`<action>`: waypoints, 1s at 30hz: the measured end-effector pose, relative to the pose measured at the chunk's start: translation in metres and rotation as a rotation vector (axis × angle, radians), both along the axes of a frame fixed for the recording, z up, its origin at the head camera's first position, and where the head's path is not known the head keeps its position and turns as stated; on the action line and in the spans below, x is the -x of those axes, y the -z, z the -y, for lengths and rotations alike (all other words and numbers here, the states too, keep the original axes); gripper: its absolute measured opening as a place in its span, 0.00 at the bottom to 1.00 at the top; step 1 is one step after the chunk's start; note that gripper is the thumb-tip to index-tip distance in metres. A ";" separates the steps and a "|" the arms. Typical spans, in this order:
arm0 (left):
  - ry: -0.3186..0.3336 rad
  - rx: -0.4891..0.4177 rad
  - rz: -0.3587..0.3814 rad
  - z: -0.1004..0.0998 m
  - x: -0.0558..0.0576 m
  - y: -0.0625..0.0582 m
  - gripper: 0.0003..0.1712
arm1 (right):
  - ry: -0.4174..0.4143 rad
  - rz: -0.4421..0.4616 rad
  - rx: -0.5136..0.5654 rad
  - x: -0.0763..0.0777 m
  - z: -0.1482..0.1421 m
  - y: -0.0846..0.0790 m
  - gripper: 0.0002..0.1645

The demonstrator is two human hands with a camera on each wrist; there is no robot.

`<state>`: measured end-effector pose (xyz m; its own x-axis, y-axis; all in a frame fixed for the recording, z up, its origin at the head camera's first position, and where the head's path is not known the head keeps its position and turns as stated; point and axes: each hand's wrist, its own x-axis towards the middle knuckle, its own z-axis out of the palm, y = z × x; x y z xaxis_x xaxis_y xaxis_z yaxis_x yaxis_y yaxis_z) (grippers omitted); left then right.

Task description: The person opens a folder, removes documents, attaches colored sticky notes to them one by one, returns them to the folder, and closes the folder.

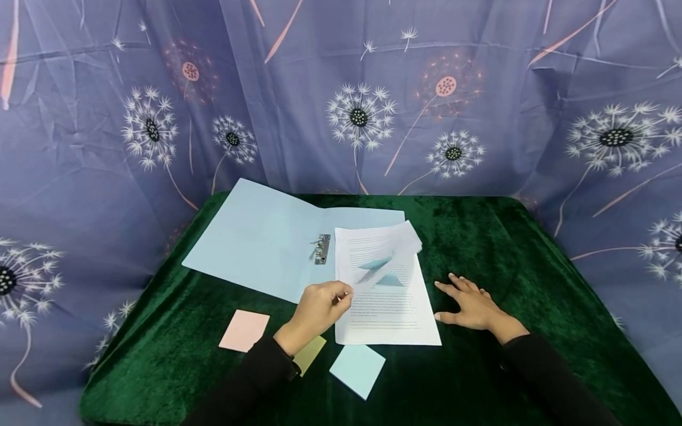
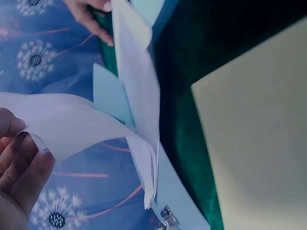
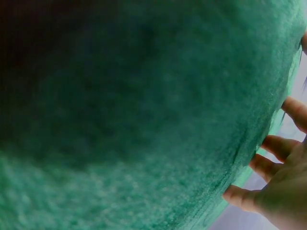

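My left hand (image 1: 318, 310) pinches the edge of a paper sheet (image 2: 81, 124) between thumb and fingers. The sheet curls up from a stack of printed pages (image 1: 389, 322), its far corner bent over at the top right. Light-blue patches (image 1: 391, 278) show around the curled sheet. Beneath the stack lies an open light-blue folder (image 1: 261, 236) with a metal ring clip (image 1: 322, 249) near its fold. To the right of the pages, my right hand (image 1: 471, 306) rests on the green cloth with fingers spread, holding nothing; its fingertips (image 3: 238, 197) touch the cloth in the right wrist view.
A pink square pad (image 1: 244, 330) lies left of the left forearm. A yellow one (image 1: 309, 356) is partly hidden behind the left wrist, and a light-blue one (image 1: 358, 370) lies below the pages. Green velvet (image 1: 559, 296) covers the table; a dandelion-patterned curtain (image 1: 298, 118) hangs behind.
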<state>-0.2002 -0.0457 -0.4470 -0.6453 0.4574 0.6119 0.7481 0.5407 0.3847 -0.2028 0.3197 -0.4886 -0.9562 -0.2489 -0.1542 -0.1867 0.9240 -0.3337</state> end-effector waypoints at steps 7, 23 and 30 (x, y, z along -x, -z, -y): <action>0.078 0.163 0.049 -0.011 -0.005 0.007 0.04 | 0.006 0.002 -0.030 0.001 0.001 0.000 0.51; -0.044 0.535 0.248 -0.012 -0.002 0.021 0.05 | -0.019 0.015 -0.028 0.002 0.001 -0.004 0.50; -0.163 0.418 0.372 -0.005 0.001 0.025 0.16 | -0.023 0.014 -0.014 0.004 0.001 -0.008 0.48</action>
